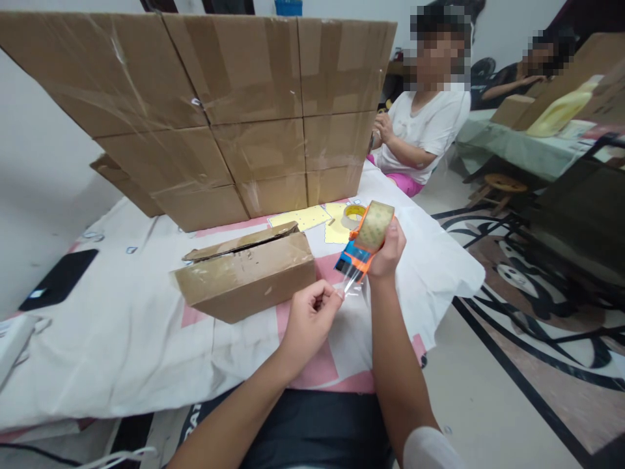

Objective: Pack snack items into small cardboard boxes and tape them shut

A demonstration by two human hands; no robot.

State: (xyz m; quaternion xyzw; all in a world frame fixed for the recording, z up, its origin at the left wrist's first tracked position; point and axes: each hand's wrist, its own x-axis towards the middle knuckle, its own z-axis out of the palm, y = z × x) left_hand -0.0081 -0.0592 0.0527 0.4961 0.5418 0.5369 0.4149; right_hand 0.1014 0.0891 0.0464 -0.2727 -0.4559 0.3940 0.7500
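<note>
In my right hand (pixel 389 251) is an orange and blue tape dispenser (pixel 359 254) loaded with a wide roll of clear tape (pixel 375 223). My left hand (pixel 315 316) pinches the free end of the tape, and a short strip stretches between the two hands. Just left of them a small cardboard box (pixel 258 280) lies on the table. Its top flap stands slightly raised, leaving a dark gap, and its near side faces me. A second tape roll (pixel 352 215) with a yellow core rests behind the dispenser.
Taped cardboard boxes (pixel 258 130) form a wall at the back of the cloth-covered table (pixel 122 352). A black phone-like slab (pixel 61 280) lies far left. One person in a white shirt (pixel 424 127) sits beyond the table; another sits farther right, near a wooden stool (pixel 499 185).
</note>
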